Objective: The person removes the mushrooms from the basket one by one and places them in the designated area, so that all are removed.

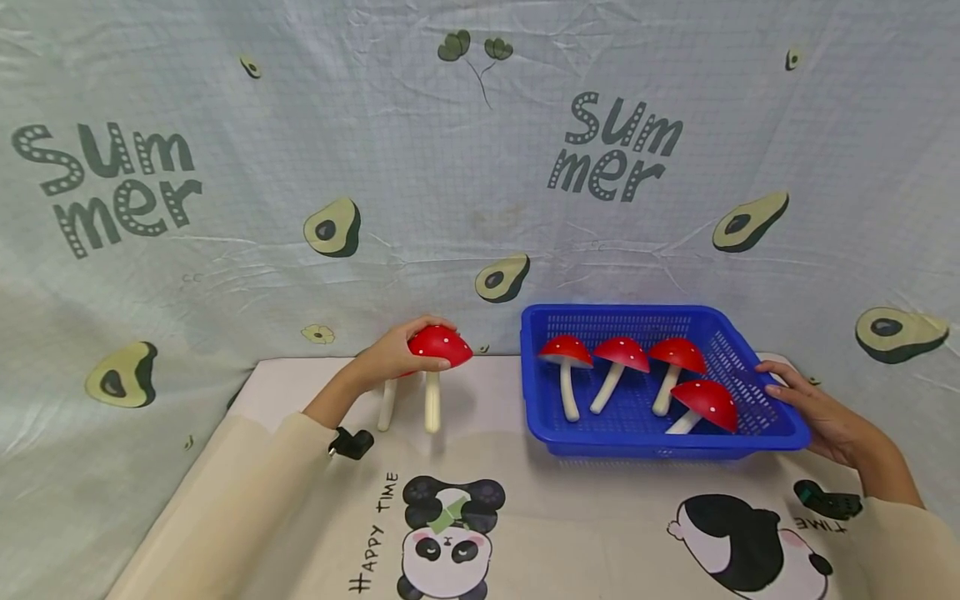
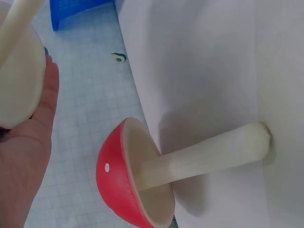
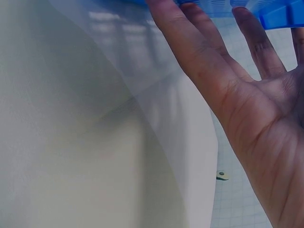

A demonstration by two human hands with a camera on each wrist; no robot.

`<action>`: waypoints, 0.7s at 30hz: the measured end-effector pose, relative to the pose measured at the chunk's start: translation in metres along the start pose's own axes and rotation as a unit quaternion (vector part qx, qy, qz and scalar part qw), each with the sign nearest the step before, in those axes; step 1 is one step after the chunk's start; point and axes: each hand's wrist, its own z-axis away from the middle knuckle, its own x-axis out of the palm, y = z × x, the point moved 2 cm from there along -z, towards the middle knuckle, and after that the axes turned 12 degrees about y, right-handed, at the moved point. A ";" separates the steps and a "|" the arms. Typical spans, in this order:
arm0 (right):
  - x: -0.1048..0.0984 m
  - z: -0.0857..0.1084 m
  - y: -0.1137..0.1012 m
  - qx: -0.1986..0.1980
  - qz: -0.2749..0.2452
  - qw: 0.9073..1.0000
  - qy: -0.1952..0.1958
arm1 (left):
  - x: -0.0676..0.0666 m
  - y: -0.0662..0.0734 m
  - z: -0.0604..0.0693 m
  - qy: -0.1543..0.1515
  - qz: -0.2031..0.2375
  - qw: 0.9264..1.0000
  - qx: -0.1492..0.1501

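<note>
My left hand [image 1: 405, 351] grips a toy mushroom [image 1: 444, 343] by its white-spotted red cap, stem pointing down. In the left wrist view its pale underside [image 2: 20, 78] shows beside my palm. A second mushroom [image 2: 118, 178] stands upright on its stem just beside it; in the head view my hand and the held mushroom partly cover it. My right hand [image 1: 821, 414] holds the right rim of a blue plastic basket [image 1: 536, 433], fingertips over the edge. Several red-capped mushrooms [image 1: 618, 354] lie inside, their stems toward the front.
A pale cloth with printed pandas [image 1: 447, 546] covers the table. Behind the table hangs a grey-green curtain [image 1: 405, 125] printed with avocados and lettering. The basket stands at the back right, close to the curtain.
</note>
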 end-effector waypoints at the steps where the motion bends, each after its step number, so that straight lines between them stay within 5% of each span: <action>1: 0.000 0.000 0.000 0.001 -0.001 1.000 0.000 | 0.000 -0.001 -0.001 0.000 -0.003 1.000 0.000; 21: -0.002 0.000 0.000 0.002 0.008 1.000 0.004 | 0.001 -0.007 -0.005 -0.005 -0.013 1.000 -0.013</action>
